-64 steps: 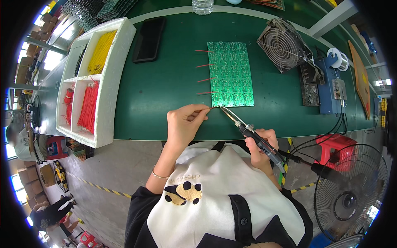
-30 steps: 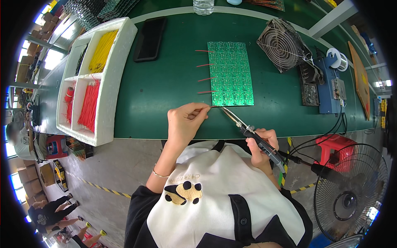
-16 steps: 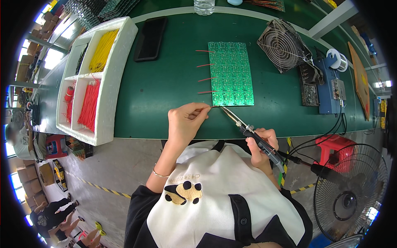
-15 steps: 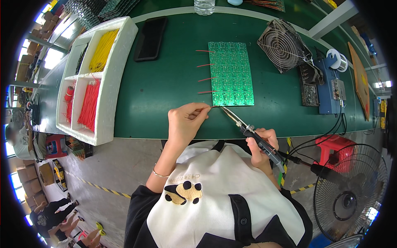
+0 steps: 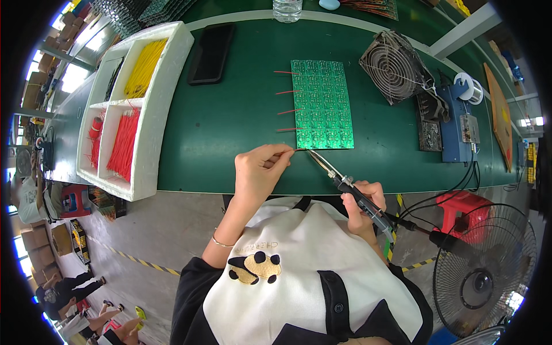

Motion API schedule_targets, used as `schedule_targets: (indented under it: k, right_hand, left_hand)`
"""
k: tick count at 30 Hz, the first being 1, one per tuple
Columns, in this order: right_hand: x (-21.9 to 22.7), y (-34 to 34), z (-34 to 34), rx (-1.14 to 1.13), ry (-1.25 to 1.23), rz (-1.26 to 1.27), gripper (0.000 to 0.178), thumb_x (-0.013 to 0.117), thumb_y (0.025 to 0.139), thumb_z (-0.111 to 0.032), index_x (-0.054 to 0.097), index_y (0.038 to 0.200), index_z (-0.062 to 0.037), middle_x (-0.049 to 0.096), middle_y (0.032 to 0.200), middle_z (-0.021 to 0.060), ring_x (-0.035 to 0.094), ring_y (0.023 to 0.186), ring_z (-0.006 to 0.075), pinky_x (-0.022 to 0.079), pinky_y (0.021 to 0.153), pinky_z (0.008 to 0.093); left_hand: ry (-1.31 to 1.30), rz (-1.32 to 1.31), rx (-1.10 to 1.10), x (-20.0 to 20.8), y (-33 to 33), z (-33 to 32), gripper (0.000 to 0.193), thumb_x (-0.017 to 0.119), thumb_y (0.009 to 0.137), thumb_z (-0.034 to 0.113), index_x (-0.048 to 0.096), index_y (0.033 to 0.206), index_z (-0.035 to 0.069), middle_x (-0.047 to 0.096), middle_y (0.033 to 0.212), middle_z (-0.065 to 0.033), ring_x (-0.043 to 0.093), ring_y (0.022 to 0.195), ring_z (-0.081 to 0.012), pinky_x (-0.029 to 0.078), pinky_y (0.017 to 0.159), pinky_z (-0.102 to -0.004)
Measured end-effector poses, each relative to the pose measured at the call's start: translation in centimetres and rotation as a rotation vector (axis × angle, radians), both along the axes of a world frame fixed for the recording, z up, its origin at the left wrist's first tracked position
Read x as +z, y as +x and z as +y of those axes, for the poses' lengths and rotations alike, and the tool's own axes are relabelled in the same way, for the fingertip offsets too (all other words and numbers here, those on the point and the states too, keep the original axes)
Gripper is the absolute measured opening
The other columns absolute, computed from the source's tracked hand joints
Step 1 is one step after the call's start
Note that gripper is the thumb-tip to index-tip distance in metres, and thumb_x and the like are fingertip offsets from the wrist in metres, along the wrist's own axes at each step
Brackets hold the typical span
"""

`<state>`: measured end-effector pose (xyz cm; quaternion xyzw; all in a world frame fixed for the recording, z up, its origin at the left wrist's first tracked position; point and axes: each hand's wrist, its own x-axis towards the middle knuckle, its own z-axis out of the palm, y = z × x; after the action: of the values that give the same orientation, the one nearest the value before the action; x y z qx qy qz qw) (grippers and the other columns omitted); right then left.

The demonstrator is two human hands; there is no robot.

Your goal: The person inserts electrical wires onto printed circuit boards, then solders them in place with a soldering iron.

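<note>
My left hand (image 5: 261, 169) is closed in a pinch on a short red wire (image 5: 301, 150), whose far end meets the near left edge of a green circuit board panel (image 5: 325, 106). In my right hand (image 5: 364, 205) is a soldering iron (image 5: 357, 195), gripped round its dark handle. Its metal tip points up and left and rests at the panel's near edge, by the wire's end. Several more red wires (image 5: 288, 111) stick out leftward from the panel's left side, spaced one above another. The panel lies flat on the green table (image 5: 241, 115).
Left stands a white foam box (image 5: 164, 121) with red wires (image 5: 123, 144) and yellow wires (image 5: 146, 68). A black phone (image 5: 211, 54) lies beside it. On the right are a small fan (image 5: 391, 66), a blue soldering station (image 5: 454, 126) with cables, and a solder spool (image 5: 468, 87). A larger fan (image 5: 480, 276) stands below.
Both hands hold nearly the same pose, the iron's tip still at the panel's near edge. The whole view has shifted very slightly.
</note>
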<state>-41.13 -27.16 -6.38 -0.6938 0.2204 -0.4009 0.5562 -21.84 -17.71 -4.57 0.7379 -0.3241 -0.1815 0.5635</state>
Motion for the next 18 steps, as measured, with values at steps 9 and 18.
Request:
schedule_targets:
  k: [9,18]
  right_hand:
    - [-0.06,-0.16,-0.03,-0.004,0.013,0.008,0.019,0.064,0.08,-0.004,0.047,0.087,0.0016,0.055,0.063,0.0071,0.045,0.056,0.0081,0.039,0.053,0.0218]
    - [-0.45,-0.18,-0.13,-0.013,-0.001,-0.03,0.02,0.063,0.08,-0.005,0.046,0.087,0.0011,0.052,0.063,0.0051,0.043,0.056,0.0078,0.037,0.054,0.0224]
  left_hand:
    - [-0.011,-0.01,0.008,0.07,-0.14,-0.11,0.005,0.067,0.077,0.0,0.066,0.081,-0.003,0.066,0.069,-0.0089,0.065,0.061,-0.0122,0.053,0.055,-0.021]
    - [0.029,-0.03,-0.006,0.1,0.06,-0.12,0.005,0.066,0.078,0.001,0.068,0.081,-0.002,0.067,0.071,-0.0067,0.066,0.063,-0.0107,0.052,0.058,-0.02]
